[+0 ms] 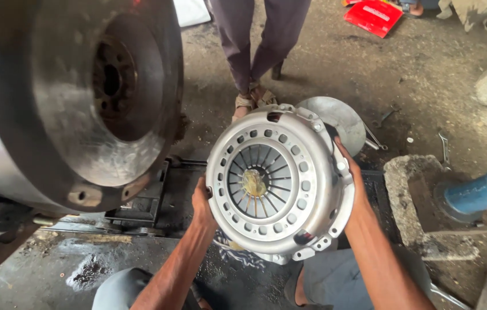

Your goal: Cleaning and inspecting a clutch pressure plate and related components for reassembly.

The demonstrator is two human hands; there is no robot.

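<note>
Between the hands: a round silver clutch cover [278, 183] is held up off the floor, its slotted face and spring fingers turned toward the camera.
Left hand [202, 204]: clamped on the cover's left rim, thumb side against the metal.
Right hand [353, 183]: clamped on the cover's right rim, fingers running up along the edge.
Left of the hands: a large steel flywheel [82, 97] stands upright, just beside the cover, not touching it.
Beyond the hands: another person's legs [258, 40] in dark trousers and sandals stand on the grimy floor [427, 74]; a grey metal disc [341, 117] peeks out behind the cover.
Right of the hands: a concrete block [413, 189] and a blue tool [482, 192].
Far beyond: a red box [374, 15].
</note>
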